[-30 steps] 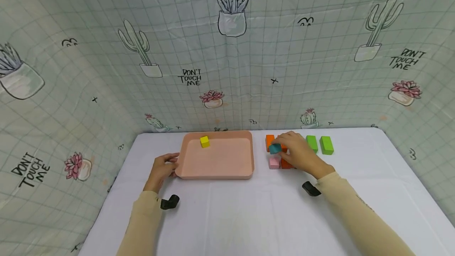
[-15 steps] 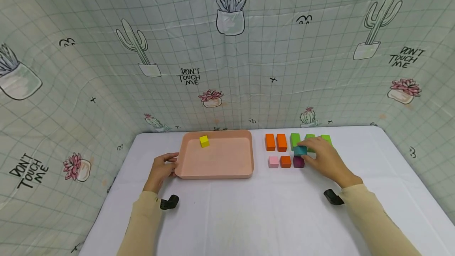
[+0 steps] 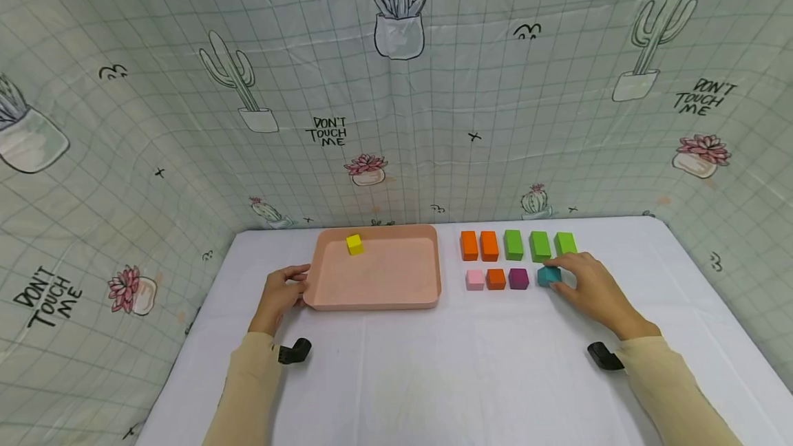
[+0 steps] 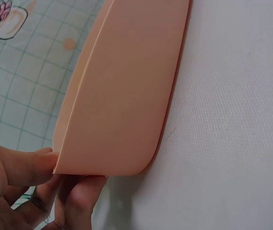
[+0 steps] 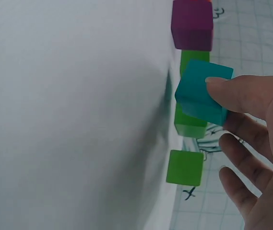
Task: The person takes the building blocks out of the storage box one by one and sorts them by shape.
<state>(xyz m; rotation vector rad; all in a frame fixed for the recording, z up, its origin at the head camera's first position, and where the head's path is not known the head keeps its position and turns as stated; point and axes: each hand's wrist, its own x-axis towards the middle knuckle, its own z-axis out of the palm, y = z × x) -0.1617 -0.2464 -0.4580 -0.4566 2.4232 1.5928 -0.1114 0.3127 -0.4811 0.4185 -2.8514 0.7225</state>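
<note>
My right hand (image 3: 591, 288) pinches a teal cube (image 5: 201, 88) between thumb and forefinger, the other fingers spread apart. Tilted slightly, the cube is at the right end of the front row, beside a purple cube (image 3: 518, 279). That row also has an orange cube (image 3: 495, 279) and a pink cube (image 3: 475, 280). At the left end of a peach-coloured tray (image 3: 384, 288), my left hand (image 3: 279, 296) grips the edge with thumb and fingers. A yellow cube (image 3: 354, 244) sits inside the tray near its back left.
Behind the cubes stands a row of orange blocks (image 3: 469, 246) and green blocks (image 3: 513, 244). A white cloth (image 3: 396, 377) covers the table. A patterned grid curtain (image 3: 434, 102) hangs behind it and at the sides.
My right hand has carried the teal cube rightward past the pink, orange and purple cubes and lowered it at the row's right end. My left hand has stayed at the tray.
</note>
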